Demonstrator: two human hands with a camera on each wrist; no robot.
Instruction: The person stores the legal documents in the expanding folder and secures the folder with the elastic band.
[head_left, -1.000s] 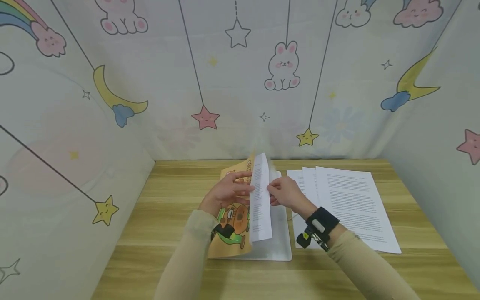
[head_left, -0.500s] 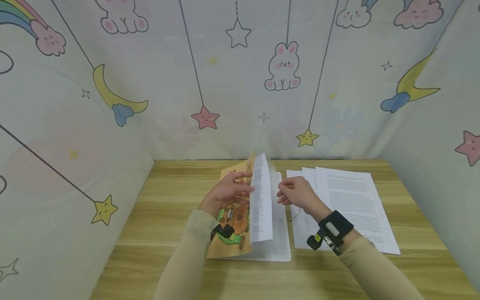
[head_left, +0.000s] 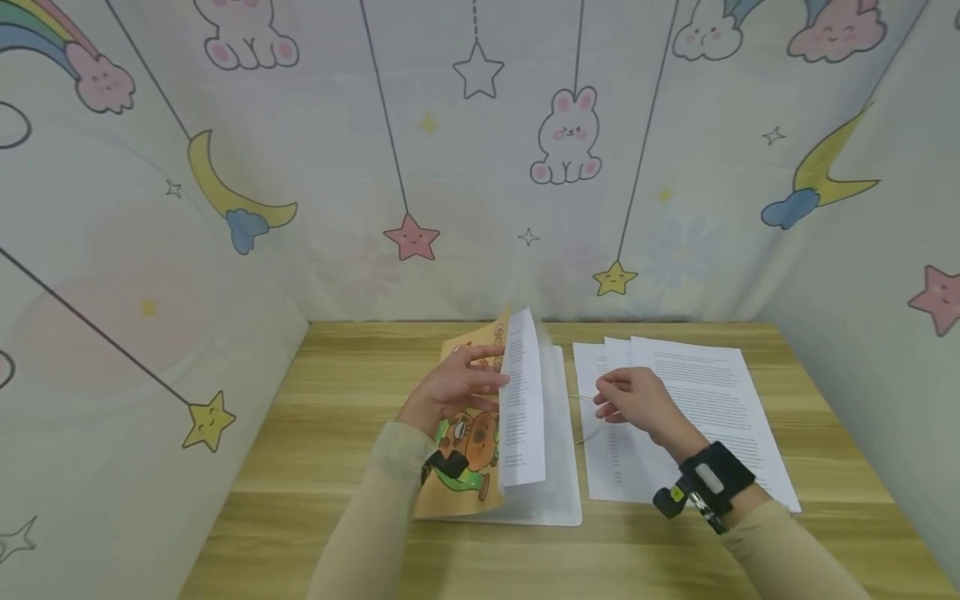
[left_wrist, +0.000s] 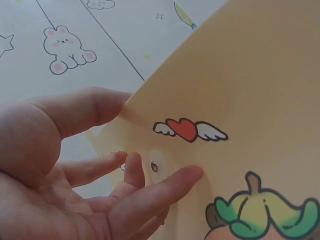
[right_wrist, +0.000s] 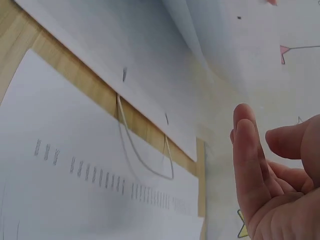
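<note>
The folder [head_left: 480,450] looks smooth, the sheets [head_left: 705,408] matt paper, the table [head_left: 360,367] wood.

Head view: print on loose sheets [head_left: 712,383], 4 o'clock, too small to read; left grip [head_left: 457,385] hides part of folder [head_left: 480,433] near 6 o'clock. Right-wrist view: right grip [right_wrist: 280,195] cut off at 4 o'clock.

The wood-grain table [head_left: 345,375] meets a pale back wall [head_left: 480,192] along its far edge, with side walls [head_left: 97,375] at its left and right edges. Cartoon rabbits [head_left: 567,142], stars [head_left: 412,239] and moons [head_left: 210,179] hang printed there; light is soft.
</note>
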